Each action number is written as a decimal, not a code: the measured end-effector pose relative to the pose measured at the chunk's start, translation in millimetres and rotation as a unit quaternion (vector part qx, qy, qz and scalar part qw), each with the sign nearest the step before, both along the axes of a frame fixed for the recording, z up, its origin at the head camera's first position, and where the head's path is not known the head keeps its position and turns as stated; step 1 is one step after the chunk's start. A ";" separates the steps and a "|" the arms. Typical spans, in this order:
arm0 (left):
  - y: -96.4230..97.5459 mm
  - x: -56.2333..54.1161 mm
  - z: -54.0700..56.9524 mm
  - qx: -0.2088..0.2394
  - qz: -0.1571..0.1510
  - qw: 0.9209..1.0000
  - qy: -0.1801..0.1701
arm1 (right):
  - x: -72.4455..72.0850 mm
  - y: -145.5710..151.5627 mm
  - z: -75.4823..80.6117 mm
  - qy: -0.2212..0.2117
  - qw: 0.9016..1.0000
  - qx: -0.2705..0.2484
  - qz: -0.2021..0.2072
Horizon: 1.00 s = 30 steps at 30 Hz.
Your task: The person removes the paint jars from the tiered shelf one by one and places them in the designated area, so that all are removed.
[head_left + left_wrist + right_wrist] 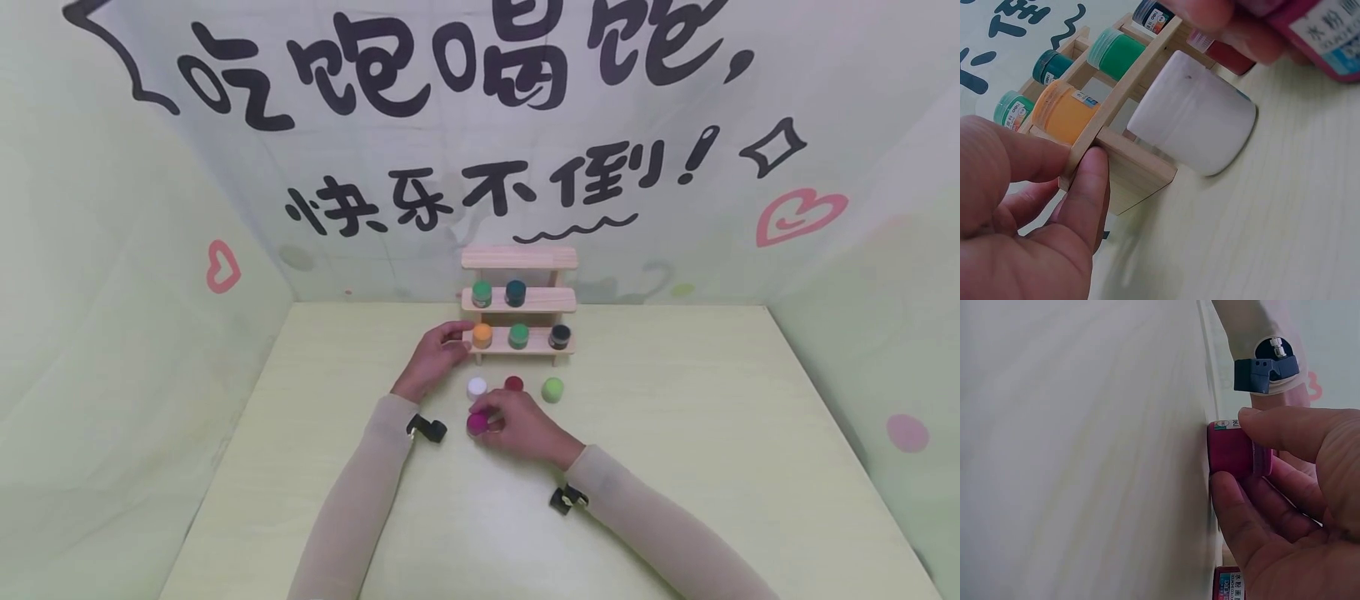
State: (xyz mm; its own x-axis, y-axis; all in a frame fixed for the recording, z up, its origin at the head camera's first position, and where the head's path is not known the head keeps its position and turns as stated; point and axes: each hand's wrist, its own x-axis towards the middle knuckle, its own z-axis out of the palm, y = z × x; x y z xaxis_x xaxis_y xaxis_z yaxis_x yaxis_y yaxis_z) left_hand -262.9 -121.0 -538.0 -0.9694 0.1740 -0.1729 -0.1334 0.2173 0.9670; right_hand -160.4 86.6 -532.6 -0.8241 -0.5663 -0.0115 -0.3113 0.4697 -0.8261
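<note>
My right hand [525, 423] pinches a magenta paint jar [477, 423] between thumb and fingers, its base at or very near the tabletop in the right wrist view. With thumb and fingers, my left hand [438, 354] grips the left end of the bottom step of a small wooden tiered shelf [1124, 103], beside an orange paint jar [1066, 112]. That step also bears a green jar [518, 336] and a black-looking jar [560, 337]. On the middle step stand another green jar [482, 293] and a dark teal jar [515, 292].
In front of the shelf, a white jar [477, 387], a dark red jar [513, 383] and a light green jar [552, 389] stand in a row on the pale table [675, 433]. Behind the shelf hangs a printed cloth [420, 275]. Each wrist wears a black camera mount.
</note>
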 end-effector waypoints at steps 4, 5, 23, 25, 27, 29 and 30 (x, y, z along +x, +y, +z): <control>0.1 0.1 -0.7 0.006 0.000 1.000 0.000 | 0.4 -0.2 -0.8 0.001 1.000 -0.006 0.003; 0.1 0.2 -0.7 0.007 0.000 1.000 -0.001 | 0.5 -0.1 -1.0 0.000 1.000 -0.006 0.003; -0.2 0.9 1.2 0.005 -0.004 1.000 0.002 | -1.1 11.2 8.1 -0.017 1.000 -0.015 -0.010; 0.0 1.0 1.0 0.006 -0.003 1.000 0.001 | -1.4 12.0 10.6 -0.017 1.000 -0.012 -0.012; 0.4 1.0 1.2 0.008 -0.002 1.000 -0.002 | -2.0 13.0 13.9 -0.016 1.000 -0.010 -0.018; 0.8 1.3 1.6 0.011 0.000 1.000 -0.005 | -2.6 14.2 17.4 -0.015 1.000 -0.008 -0.025; 1.1 1.2 1.7 0.012 0.001 1.000 -0.007 | -3.0 14.7 19.4 -0.017 0.999 -0.009 -0.029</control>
State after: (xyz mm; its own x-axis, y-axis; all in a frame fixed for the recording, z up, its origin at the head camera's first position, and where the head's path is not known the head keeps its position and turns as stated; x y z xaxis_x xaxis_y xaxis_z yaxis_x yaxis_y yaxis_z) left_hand -261.7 -119.9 -536.3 -0.9675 0.1762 -0.1814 -0.1466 0.1938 0.9700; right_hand -163.4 101.3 -513.2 -0.8552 -0.5174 -0.0310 -0.2545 0.4712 -0.8445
